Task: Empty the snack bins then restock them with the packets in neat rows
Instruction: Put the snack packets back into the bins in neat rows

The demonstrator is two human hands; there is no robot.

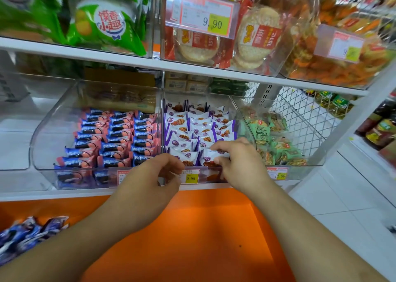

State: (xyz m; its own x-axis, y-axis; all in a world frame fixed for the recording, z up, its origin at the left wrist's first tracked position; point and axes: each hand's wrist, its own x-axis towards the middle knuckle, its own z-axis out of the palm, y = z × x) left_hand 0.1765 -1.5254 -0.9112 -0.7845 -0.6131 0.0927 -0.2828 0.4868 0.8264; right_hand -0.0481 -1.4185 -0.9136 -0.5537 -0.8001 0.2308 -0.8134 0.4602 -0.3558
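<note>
Three clear snack bins stand side by side on the middle shelf. The left bin (42,136) holds blue and pink packets (120,136) in neat rows. The middle bin (232,101) holds white and purple waffle packets (192,131) in rows. My right hand (237,159) is at the front right of the middle bin, fingers pinched on a white and purple packet (211,156). My left hand (156,174) hovers at the same bin's front edge, fingers curled, holding nothing that I can see. The right bin (317,131) holds green packets (270,138) in a loose heap.
Price tags (190,176) hang on the bin fronts. An orange ledge (203,228) lies below the shelf, with loose blue packets (27,234) at its left end. Above, bins of green bags (102,24) and rice cakes (257,35) overhang. White floor is at right.
</note>
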